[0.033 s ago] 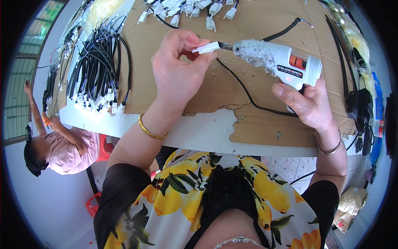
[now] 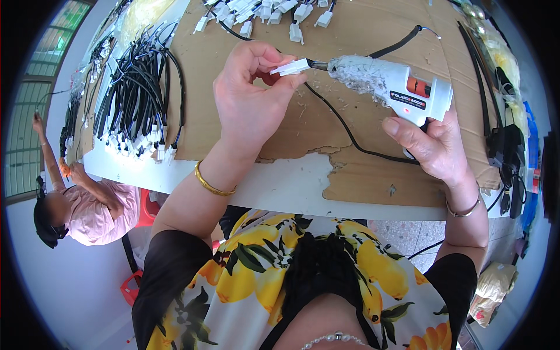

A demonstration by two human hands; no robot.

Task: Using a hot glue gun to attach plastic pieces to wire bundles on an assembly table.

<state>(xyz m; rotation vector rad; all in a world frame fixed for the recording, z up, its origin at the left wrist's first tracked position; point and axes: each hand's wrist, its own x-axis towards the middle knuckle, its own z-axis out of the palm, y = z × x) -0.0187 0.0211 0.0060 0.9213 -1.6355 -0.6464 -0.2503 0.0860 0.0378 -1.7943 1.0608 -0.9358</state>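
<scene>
Between the fingers of our left hand (image 2: 251,90) we pinch a small white rectangular plastic connector (image 2: 291,67). Just right of those fingers, a white plastic glue gun (image 2: 388,81) points its metal nozzle (image 2: 319,65) at it, perhaps touching; our right hand (image 2: 433,146) grips the gun, fingers curled.

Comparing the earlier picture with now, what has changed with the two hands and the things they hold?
Nothing visibly moved, and nothing was taken hold of or let go. The left hand still pinches the small white plastic connector; the right hand still grips the white pistol-shaped glue gun, its nozzle at the connector's right end. The bundle of black cables with white plugs also stayed.
</scene>
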